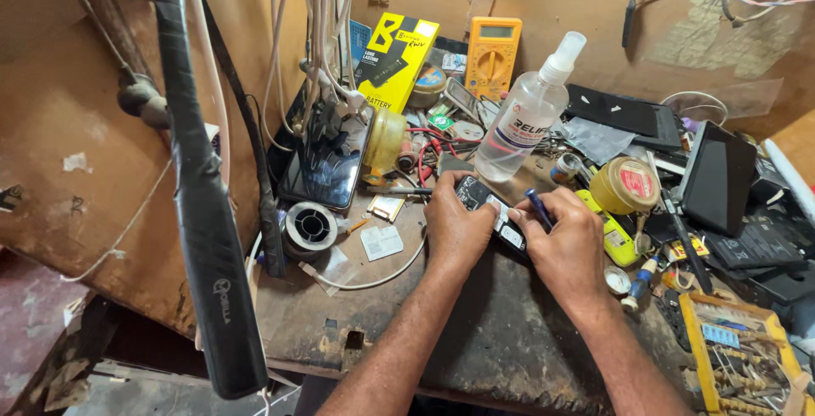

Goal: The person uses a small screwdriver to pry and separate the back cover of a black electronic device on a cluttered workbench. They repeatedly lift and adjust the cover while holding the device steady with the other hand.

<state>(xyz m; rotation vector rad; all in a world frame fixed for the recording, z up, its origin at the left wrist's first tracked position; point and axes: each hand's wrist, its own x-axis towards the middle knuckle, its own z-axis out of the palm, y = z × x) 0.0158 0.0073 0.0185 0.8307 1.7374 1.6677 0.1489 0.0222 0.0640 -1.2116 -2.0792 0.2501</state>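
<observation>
With the left hand (456,227) gripping the opened phone (497,217), the right hand (567,244) pinched a blue-handled screwdriver (537,208) at its exposed back, work apparently unfinished.

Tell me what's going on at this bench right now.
A person is bent over a cluttered workbench. Their left hand steadies a small dark phone-like device flat on the bench, while the right hand grips a blue-handled tool angled down toward it. Just behind the device stands a clear spray bottle, with a yellow multimeter further back. A round yellow tin sits to the right, and a black smartphone leans on the left.
</observation>
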